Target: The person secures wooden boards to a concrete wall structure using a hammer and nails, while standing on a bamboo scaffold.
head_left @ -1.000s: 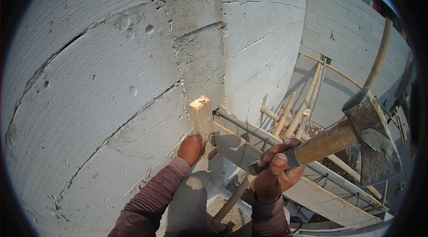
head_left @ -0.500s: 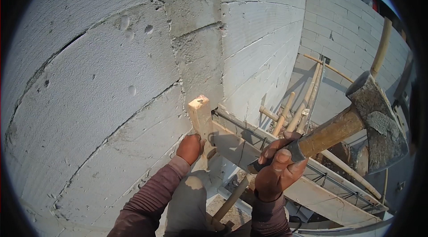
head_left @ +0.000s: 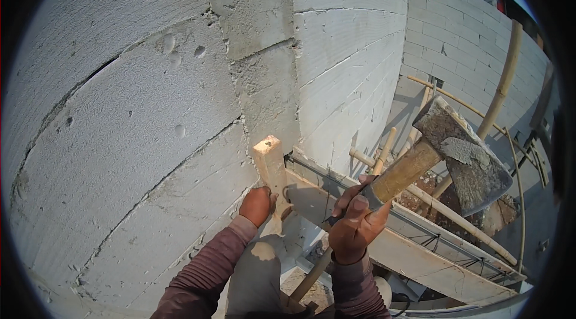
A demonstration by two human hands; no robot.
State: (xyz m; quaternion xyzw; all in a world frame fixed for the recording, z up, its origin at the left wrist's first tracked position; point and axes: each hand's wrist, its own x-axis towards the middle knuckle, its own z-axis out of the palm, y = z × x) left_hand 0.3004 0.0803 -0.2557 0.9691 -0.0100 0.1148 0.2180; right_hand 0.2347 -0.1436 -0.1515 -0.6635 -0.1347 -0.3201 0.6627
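Observation:
My right hand (head_left: 355, 226) grips a hatchet (head_left: 405, 172) by the dark lower part of its wooden handle. The hatchet's broad, mortar-crusted head (head_left: 471, 157) points up and to the right, clear of the wall. My left hand (head_left: 257, 206) is closed at the side of a squared wooden post (head_left: 271, 160) that stands upright against the grey concrete column. Its fingers are partly hidden, curled toward the post's lower part. Just right of the post runs a long formwork board (head_left: 312, 196).
Light block walls (head_left: 132, 139) rise at the left and behind, meeting a rough concrete column (head_left: 264, 91). Steel reinforcement (head_left: 438, 241) lies inside the formwork trough. Bamboo poles (head_left: 503, 85) cross at the right. My knee (head_left: 255, 271) is below my left hand.
The hatchet has swung lower and to the left, and my right hand has moved left with it. My left hand stays at the wooden post.

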